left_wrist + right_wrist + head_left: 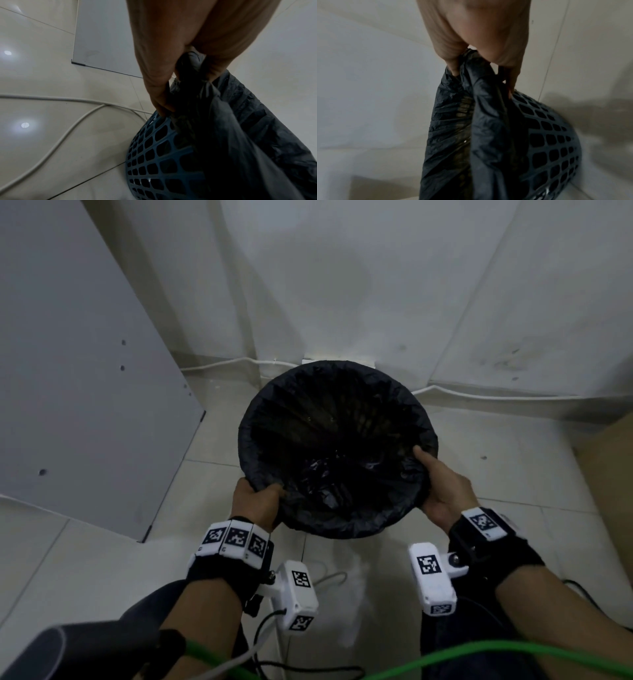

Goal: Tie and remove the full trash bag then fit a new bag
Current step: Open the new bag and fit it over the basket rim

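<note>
Both forearms come in from 6 o'clock, wrists strapped with marker blocks. The left hand sits at about 8 o'clock on the bin's rim, fingers curled over the edge and pinching the black trash bag where it folds over. The right hand is at about 4 o'clock, gripping the folded bag too, with its thumb lying along the inside of the rim.

From the head view the bin is hidden under the plastic. The wrist views show the blue lattice basket under the bag's overhang, with each hand's fingers bunching the plastic against the rim. The left wrist view also catches a white cable looping on the tiled floor.

Further out, at 12 o'clock, the bin sits close to the pale wall, and a grey panel stands at 10 o'clock.
</note>
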